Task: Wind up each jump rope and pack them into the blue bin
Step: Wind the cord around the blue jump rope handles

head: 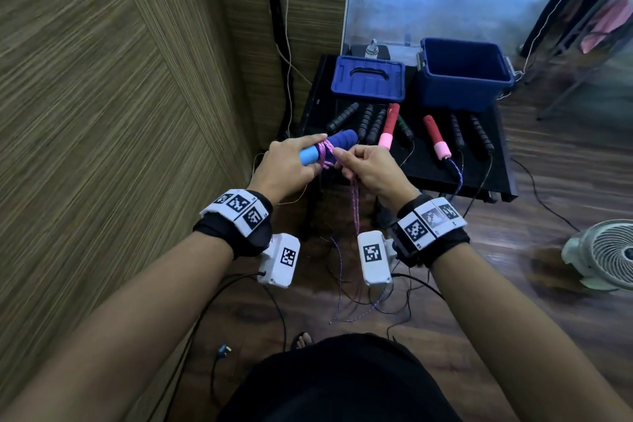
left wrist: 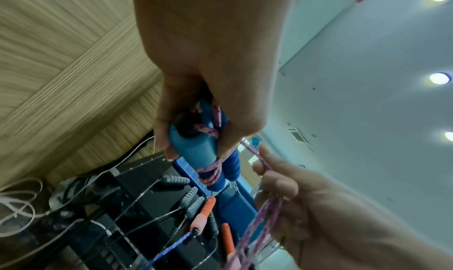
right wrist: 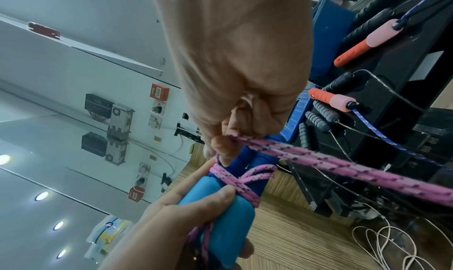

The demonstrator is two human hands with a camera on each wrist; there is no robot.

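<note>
Pink rope (head: 355, 197) is only partly wound on handles (head: 329, 147) the left hand (head: 287, 166) grips, right hand (head: 371, 169) pinching it; bin (head: 462, 74) empty, other ropes (head: 445, 140) untouched

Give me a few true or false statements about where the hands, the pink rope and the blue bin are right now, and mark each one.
1. The left hand grips the blue handles. True.
2. The right hand is empty. False: it pinches the pink rope.
3. The blue bin holds wound ropes. False: no rope shows inside it.
4. The pink rope is wrapped around the blue handles. True.
5. The blue lid sits on the bin. False: it lies beside it on the black table.
</note>
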